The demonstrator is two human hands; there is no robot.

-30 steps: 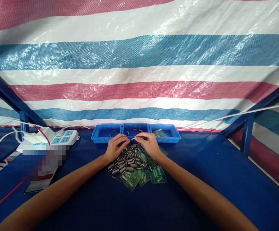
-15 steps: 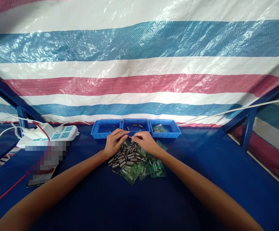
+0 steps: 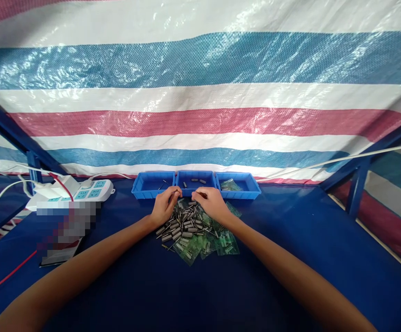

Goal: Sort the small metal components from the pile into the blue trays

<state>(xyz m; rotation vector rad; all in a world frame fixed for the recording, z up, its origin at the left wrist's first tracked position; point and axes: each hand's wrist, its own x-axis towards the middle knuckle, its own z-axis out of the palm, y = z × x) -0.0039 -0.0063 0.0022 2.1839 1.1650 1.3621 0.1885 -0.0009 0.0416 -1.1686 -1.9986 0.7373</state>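
Note:
My left hand (image 3: 166, 205) is closed at the far left edge of a pile of small metal pieces (image 3: 183, 226), its fingertips pinched together. Anything between them is too small to make out. Across a narrow gap, my right hand (image 3: 211, 203) is closed too, with thumb and fingers pressed together over the pile's far right side; what it holds is hidden. The pile mixes thin rods with short grey cylinders. Small greenish clear bags (image 3: 227, 243) with metal pieces inside lie along its front and right.
Three blue trays stand in a row behind the pile. The left tray (image 3: 141, 193) has thin rods, the middle tray (image 3: 207, 174) several grey cylinders, the right tray (image 3: 252, 190) a clear bag. A white power strip (image 3: 105, 190) with cables lies at left on the blue table (image 3: 290, 221).
My hands have drawn slightly apart. The left hand's fingers, more stretched out before, are now curled in. The pile and trays look the same.

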